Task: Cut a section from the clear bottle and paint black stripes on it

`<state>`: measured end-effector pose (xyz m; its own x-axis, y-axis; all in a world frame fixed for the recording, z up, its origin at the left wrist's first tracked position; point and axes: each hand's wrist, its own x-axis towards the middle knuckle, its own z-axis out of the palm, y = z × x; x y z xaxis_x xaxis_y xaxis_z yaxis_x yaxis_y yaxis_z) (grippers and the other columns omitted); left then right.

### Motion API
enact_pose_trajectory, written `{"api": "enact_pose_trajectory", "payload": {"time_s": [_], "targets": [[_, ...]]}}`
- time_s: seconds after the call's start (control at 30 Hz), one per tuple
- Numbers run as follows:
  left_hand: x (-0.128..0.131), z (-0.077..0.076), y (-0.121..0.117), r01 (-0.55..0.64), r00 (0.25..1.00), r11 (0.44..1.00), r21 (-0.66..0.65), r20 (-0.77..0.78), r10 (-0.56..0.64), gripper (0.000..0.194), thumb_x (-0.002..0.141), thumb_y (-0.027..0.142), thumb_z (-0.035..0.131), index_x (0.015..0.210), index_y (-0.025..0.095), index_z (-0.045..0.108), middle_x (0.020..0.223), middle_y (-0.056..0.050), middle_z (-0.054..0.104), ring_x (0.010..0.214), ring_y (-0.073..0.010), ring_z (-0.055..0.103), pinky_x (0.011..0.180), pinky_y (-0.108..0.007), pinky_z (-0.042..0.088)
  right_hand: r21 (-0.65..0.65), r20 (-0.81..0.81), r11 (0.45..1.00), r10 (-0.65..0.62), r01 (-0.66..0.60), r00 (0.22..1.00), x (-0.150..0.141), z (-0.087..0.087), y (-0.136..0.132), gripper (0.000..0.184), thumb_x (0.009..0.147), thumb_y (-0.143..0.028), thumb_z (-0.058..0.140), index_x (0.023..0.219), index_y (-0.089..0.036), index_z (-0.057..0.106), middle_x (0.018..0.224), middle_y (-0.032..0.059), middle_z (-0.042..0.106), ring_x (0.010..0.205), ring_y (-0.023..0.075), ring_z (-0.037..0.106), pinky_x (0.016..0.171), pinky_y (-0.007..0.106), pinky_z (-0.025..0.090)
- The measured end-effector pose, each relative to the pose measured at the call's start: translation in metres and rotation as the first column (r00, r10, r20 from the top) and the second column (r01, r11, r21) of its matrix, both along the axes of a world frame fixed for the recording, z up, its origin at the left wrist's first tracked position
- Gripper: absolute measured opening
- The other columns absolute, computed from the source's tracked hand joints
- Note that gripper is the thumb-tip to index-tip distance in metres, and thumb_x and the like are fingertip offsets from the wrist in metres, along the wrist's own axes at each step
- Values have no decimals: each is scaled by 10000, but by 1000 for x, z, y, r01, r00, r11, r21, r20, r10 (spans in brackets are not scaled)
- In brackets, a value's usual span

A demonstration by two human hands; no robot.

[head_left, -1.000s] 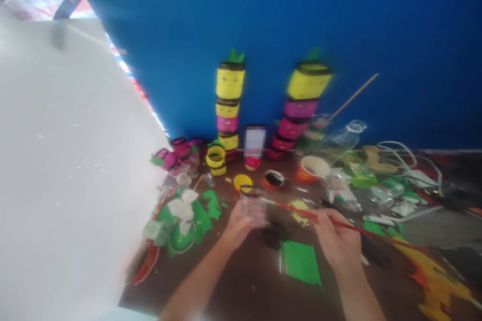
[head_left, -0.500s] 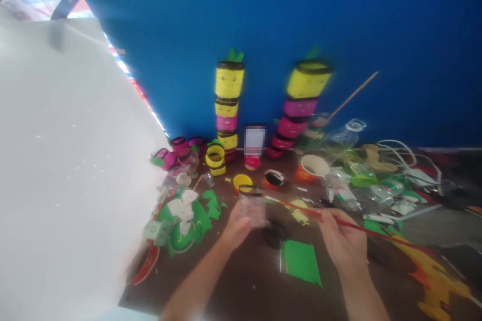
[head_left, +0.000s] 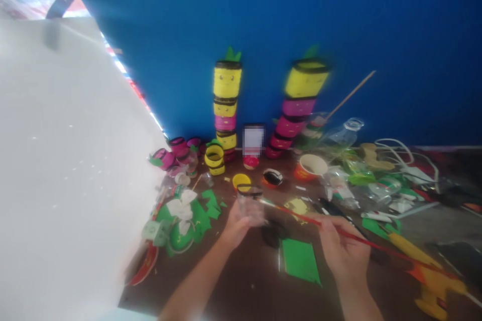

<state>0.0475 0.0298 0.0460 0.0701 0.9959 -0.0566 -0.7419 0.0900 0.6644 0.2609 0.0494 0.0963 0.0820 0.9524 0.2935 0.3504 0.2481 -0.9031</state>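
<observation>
Left hand (head_left: 238, 220) grasps a clear plastic cup (head_left: 251, 212), fingers wrapped around the wall, cup raised over the brown table (head_left: 271, 301). Dark band runs around the cup's rim, opening faces up; exact tilt is too blurred to call. Right hand (head_left: 344, 248) grips a long red paintbrush (head_left: 309, 218) by the handle, pinched between thumb and fingers.

Key relation: cup lies left of the right hand and a bit farther from the person. Brush's long axis slants across the gap, bristle end left and far, handle end right and near, passing in view over the yellow-orange glue gun (head_left: 429, 281). Bristles sit at the cup's right side, just below the dark band; touching or barely apart, can't tell. Left hand is nearer the bristle end.

Nearby: yellow paint cup (head_left: 241, 180) just beyond the held cup, black paint cup (head_left: 268, 184) beyond and right of it. Green sheet (head_left: 301, 260) lies flat on the table between the forearms, touched by neither hand.
</observation>
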Motion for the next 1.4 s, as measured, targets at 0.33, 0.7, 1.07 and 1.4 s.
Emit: {"api": "enact_pose_trajectory", "payload": {"time_s": [0.33,0.7,1.07,1.4], "targets": [[0,5,0,6,999,1000,20,-51,-5,588,598,380,808,1079,184,531,1033,-97,633,915,-222,604,791,-388,485,78,-80,996,47,-41,996,-22,18,2,187,801,-373,594,717,-217,653,724,43,693,680,179,647,708,339,565],[1,5,-1,10,999,1000,3,-49,-10,580,597,358,809,1084,169,557,991,-95,619,882,-214,600,774,-383,497,128,-56,992,33,-25,998,-16,18,1,160,806,-356,605,756,-224,681,739,44,699,720,185,669,731,325,562],[-2,6,-1,33,998,999,-18,-62,-34,635,585,405,806,1120,171,557,981,-103,627,882,-236,610,776,-383,494,38,-72,998,-43,46,996,-1,13,3,155,758,-358,632,730,-216,689,730,50,700,700,196,672,712,322,565],[-6,-8,-2,138,989,989,56,41,-140,591,677,462,743,1151,166,548,1018,-127,662,900,-240,646,761,-340,493,17,-61,984,-176,177,983,12,19,5,169,703,-363,654,638,-209,676,636,36,678,647,196,661,639,285,547]]}}
